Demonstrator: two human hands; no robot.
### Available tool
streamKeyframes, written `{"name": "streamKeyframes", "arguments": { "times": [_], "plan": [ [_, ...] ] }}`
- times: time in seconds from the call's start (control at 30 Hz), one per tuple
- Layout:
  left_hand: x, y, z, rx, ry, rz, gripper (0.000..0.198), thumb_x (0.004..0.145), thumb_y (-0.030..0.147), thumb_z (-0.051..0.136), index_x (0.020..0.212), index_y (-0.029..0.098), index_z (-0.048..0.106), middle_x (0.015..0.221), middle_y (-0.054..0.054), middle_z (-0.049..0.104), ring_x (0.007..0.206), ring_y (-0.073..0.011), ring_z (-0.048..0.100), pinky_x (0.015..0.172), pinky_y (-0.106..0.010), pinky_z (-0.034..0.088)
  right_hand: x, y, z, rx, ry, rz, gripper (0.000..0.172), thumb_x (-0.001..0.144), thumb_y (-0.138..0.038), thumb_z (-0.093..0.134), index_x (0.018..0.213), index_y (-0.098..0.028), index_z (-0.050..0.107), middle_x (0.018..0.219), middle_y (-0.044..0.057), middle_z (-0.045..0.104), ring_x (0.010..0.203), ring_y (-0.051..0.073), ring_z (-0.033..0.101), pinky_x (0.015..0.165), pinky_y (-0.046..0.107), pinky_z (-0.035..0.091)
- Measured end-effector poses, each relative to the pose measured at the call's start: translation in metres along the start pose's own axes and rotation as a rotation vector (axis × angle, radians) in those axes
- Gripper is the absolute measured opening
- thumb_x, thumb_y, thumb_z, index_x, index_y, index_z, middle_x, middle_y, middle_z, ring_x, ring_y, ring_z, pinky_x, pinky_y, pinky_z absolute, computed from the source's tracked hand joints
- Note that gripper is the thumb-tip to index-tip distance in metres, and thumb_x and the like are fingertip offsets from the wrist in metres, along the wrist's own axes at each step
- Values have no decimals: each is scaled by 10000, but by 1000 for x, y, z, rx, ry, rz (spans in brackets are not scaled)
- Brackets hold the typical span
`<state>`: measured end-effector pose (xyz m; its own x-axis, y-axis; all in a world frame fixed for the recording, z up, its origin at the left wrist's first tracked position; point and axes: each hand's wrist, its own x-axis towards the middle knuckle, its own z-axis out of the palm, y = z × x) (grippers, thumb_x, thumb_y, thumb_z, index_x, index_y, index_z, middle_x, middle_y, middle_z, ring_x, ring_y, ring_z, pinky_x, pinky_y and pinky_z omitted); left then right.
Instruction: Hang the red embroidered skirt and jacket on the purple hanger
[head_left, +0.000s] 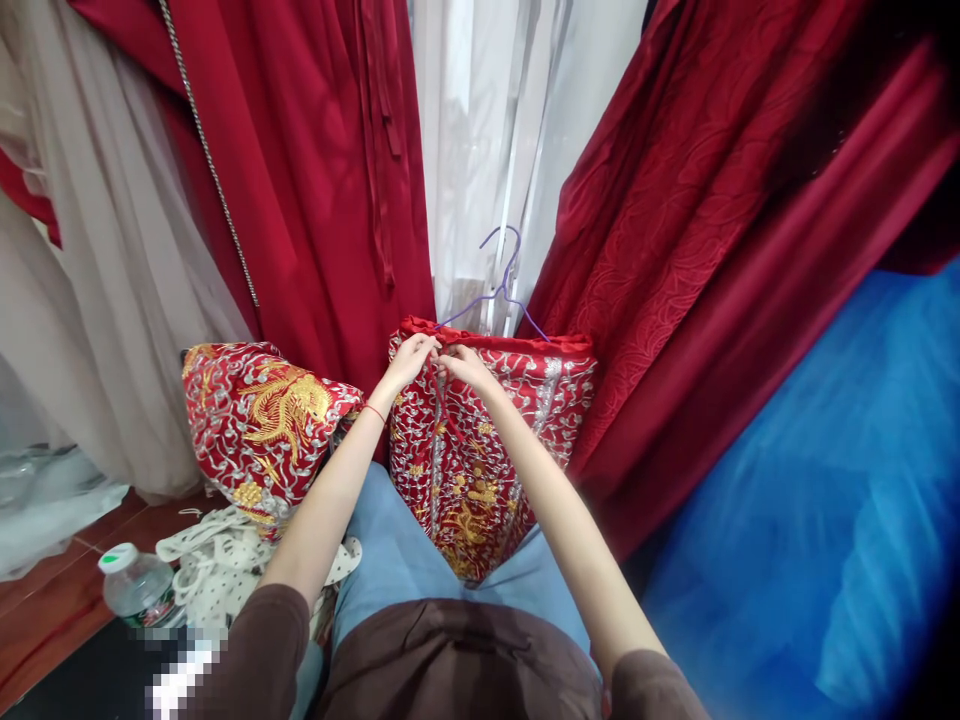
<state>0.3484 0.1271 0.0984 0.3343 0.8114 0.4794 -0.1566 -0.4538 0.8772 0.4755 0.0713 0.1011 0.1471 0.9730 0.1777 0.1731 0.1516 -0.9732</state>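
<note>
A red garment (480,470), probably a skirt, with silver and gold embroidery, stands upright between my knees. A thin purple hanger (495,294) sticks up from its red waistband (555,343). My left hand (414,360) is closed in a pinch at the left part of this band. Close beside it, my right hand (463,366) pinches at the same spot, the fingertips of both nearly touching. From between them a narrow red tie (444,408) hangs down over the embroidery. Exactly how the tie lies in the fingers is partly hidden.
Another embroidered red piece (289,420) with a gold motif lies left. Below it are white dotted cloth (217,570) and a plastic bottle (139,585). Long red gowns (322,150) hang ahead, beige fabric (112,250) left, blue tulle (840,520) right.
</note>
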Motion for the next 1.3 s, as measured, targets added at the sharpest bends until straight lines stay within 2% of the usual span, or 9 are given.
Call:
{"name": "streamKeyframes", "arguments": {
  "times": [0.13,0.27,0.4,0.53,0.73,0.87,1.0,1.13,1.3],
  "plan": [
    [-2,-3,-8,76,13,135,243,867,288,617,665,160,658,613,-5,603,620,-121,547,669,-227,425,6,-1,-2,8,-45,-103,206,874,-345,611,748,-189,565,582,-47,550,550,97,522,669,245,501],
    [-3,-1,-14,296,58,171,228,848,307,629,696,156,708,610,-5,619,609,-130,532,653,-238,391,6,-3,-15,-66,90,-198,316,894,-390,547,639,-205,520,508,-80,382,486,86,369,578,219,430],
    [-6,6,-12,655,168,251,255,898,309,570,740,159,703,608,-10,606,580,-135,485,649,-260,359,5,-4,-20,-150,219,-202,333,875,-419,529,625,-199,521,520,-72,392,497,88,345,530,217,333],
    [-8,6,-10,737,192,257,260,922,307,530,778,161,691,698,-39,658,650,-152,540,689,-262,382,4,-1,-23,-213,319,-210,351,869,-450,510,625,-199,534,512,-64,408,510,98,373,547,221,331],
    [-17,6,-19,508,151,223,251,880,291,490,840,169,706,644,11,629,603,-125,516,656,-232,399,-3,4,-48,-275,285,-158,357,895,-396,475,663,-169,625,462,-71,345,451,93,311,503,230,281],
    [-31,18,-23,732,25,-2,400,866,349,463,589,190,703,594,-34,641,623,-180,571,675,-284,414,-11,3,-62,-560,251,-176,261,811,-323,610,619,-162,681,531,-19,549,552,112,471,589,243,342],
    [-40,28,-20,1007,292,-99,269,825,388,593,749,213,782,720,-87,708,724,-244,632,672,-313,396,-22,-4,-57,-633,-30,-287,139,739,-230,658,762,-159,776,709,6,702,632,110,540,651,231,381],
    [-36,28,-14,673,545,207,309,874,429,604,812,182,778,728,-60,688,700,-177,612,652,-265,393,-33,-15,-48,-443,-217,-398,389,814,-500,642,841,-135,774,670,-7,651,566,85,456,585,220,353],
    [-31,25,-6,61,266,297,328,790,453,711,852,140,784,787,-43,732,783,-175,641,745,-262,478,-34,-22,-44,-222,-85,-403,611,893,-672,480,936,-123,747,484,-69,412,464,73,295,486,217,248]
  ]
}}
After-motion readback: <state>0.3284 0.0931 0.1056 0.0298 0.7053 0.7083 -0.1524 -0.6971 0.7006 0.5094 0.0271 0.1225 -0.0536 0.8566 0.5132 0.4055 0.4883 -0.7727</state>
